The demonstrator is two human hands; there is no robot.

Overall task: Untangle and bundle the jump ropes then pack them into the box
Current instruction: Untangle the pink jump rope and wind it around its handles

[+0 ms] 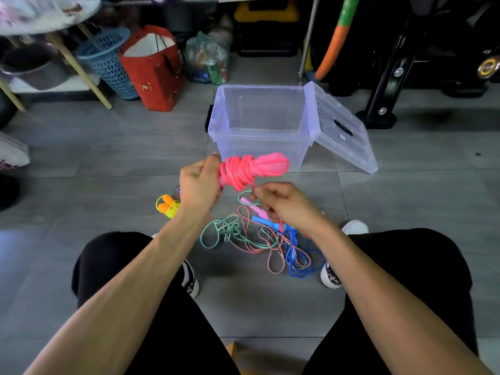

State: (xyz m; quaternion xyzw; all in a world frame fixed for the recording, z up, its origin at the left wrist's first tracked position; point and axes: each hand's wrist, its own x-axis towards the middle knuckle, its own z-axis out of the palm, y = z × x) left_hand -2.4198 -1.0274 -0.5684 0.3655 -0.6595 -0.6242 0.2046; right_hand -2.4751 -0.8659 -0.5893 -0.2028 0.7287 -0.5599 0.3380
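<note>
A tangle of ropes point(257, 239) lies on the floor between the feet. Above it, the pink rope bundle point(251, 169) is gripped by the left hand point(198, 185); its loose end seems pinched (partly hidden) by the right hand point(281, 204), before the open box point(262, 123).

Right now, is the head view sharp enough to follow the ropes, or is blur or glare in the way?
Head view: the pink rope and both hands, left and right, are sharp; the tangle on the floor reads clearly. The upper left corner is motion-smeared, edges bow from the wide lens, and the clear box shows only soft reflections, no harsh glare.
</note>
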